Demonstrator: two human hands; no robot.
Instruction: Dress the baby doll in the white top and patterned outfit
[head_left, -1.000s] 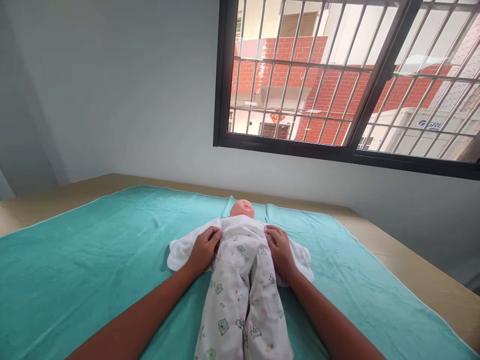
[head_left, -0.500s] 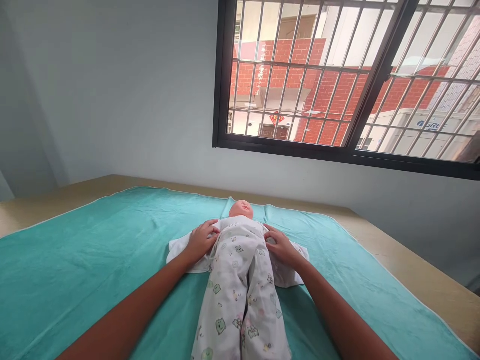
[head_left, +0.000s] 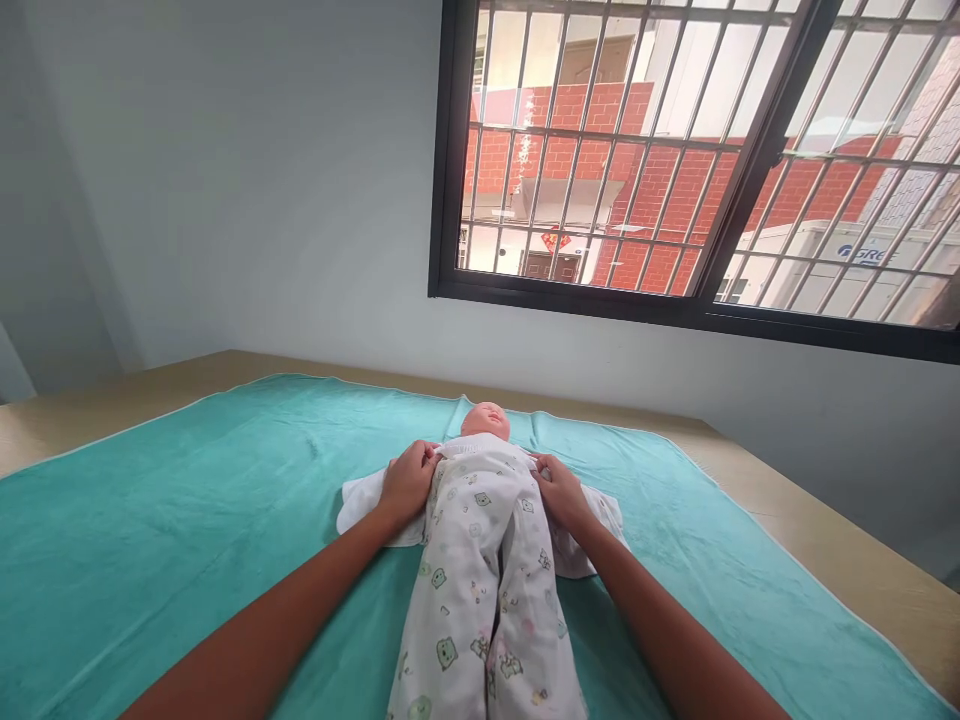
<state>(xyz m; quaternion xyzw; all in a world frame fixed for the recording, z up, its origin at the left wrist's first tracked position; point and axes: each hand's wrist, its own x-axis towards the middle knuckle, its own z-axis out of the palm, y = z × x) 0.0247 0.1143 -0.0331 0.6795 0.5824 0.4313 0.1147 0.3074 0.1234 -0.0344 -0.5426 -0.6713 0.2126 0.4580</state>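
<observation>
A baby doll point(head_left: 485, 420) lies on its back with its head toward the wall. White baby pants point(head_left: 461, 590) printed with small green animals cover its lower body and stretch toward me. Under and beside them a white top point(head_left: 363, 500) spreads out on both sides. At the left edge of the pants' waist, my left hand point(head_left: 409, 482) is closed in a pinch on the fabric. My right hand point(head_left: 561, 494) grips the waist edge on the opposite side, its fingers bent. The doll's arms and body are hidden by cloth.
A turquoise blanket point(head_left: 202, 520) with some wrinkles lies beneath the doll on a light wooden table point(head_left: 795, 510). Behind stand a grey-white wall point(head_left: 285, 200) and a dark-framed window point(head_left: 570, 292) with metal bars.
The fingers of both hands have drawn in from a looser, flatter pose and closed on the pants' waist. The doll stays in nearly the same place.
</observation>
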